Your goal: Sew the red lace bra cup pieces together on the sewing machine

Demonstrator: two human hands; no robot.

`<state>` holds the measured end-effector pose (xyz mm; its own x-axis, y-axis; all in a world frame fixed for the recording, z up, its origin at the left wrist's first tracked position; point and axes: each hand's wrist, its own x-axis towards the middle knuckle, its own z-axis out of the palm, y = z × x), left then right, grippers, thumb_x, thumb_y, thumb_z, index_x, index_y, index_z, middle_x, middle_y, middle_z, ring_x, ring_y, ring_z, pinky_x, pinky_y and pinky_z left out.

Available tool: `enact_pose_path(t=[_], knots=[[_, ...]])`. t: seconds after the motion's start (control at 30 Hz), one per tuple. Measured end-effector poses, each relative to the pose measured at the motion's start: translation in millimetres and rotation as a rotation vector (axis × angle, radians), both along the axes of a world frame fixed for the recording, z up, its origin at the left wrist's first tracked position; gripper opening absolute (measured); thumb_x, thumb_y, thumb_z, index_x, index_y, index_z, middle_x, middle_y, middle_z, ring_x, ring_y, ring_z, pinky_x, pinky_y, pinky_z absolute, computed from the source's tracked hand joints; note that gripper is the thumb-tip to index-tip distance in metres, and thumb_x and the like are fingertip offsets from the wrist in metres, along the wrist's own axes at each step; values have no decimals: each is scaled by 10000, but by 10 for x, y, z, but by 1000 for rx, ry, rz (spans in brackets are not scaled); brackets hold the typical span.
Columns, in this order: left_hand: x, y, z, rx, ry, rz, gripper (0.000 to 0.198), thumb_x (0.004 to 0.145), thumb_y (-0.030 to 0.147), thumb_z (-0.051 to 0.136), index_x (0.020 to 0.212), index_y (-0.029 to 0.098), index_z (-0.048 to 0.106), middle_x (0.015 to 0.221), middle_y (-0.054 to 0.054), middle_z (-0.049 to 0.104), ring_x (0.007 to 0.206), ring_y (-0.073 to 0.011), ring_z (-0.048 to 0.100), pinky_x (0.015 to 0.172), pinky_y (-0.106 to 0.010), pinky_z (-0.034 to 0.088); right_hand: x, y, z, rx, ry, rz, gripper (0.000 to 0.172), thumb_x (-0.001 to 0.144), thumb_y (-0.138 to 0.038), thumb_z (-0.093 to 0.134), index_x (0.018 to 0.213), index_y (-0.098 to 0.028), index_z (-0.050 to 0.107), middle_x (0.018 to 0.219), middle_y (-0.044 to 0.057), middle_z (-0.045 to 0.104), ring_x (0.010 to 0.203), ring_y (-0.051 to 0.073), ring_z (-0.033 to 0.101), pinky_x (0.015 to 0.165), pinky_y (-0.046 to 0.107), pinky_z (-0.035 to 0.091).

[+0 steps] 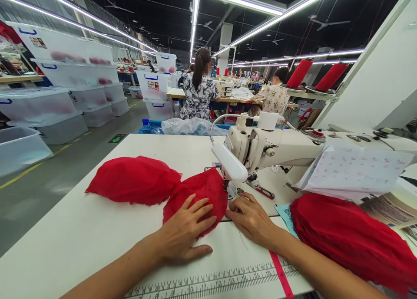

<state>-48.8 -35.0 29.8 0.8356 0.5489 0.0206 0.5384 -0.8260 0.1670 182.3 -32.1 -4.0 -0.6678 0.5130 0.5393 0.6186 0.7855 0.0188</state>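
Observation:
A red fabric piece (195, 186) lies on the sewing machine (276, 147) table, its right edge at the needle and presser foot. My left hand (185, 234) rests flat on it, fingers spread. Just right of the fabric's edge, my right hand (252, 218) has its fingers curled together near the needle plate; what they pinch, if anything, is hidden. A loose thread hangs below these fingers. Another gathered red piece (133, 179) lies to the left, touching the first. More red fabric (348, 238) is heaped beyond my right forearm.
A printed ruler (215, 284) runs along the table's front, crossed by a red strip (280, 273). Paper sheets (355, 166) hang on the machine, with red thread cones (299, 73) above. Stacked plastic bins (74, 77) stand left; people (198, 90) sit at machines ahead.

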Motion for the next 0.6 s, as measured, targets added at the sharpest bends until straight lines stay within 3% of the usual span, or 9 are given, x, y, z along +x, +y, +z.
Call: enact_pose_path(t=[0.2,0.4,0.6], knots=[[-38,23,-38,15,-38,-58,525,779,386,534,1250,168,459,1356,-144,395,1261,-346,307,1006,-596,186,-24,3,20,19,-6,35,224,822,-30,423,890,-158,594,967,65,600,861,177,505,818,370,390],[-83,49,-111,-7,-44,-93,619,776,410,533,1329,203,346,1366,-114,390,1268,-324,304,1020,-556,198,-48,0,17,35,16,60,204,853,-56,414,885,-173,578,906,35,638,830,159,523,862,376,375],[-87,42,-89,-14,-83,-73,629,756,421,560,1326,250,358,1347,-94,423,1238,-337,347,1001,-526,264,-38,-24,16,0,-63,38,217,853,-49,385,926,-168,551,927,52,633,806,159,530,916,407,336]])
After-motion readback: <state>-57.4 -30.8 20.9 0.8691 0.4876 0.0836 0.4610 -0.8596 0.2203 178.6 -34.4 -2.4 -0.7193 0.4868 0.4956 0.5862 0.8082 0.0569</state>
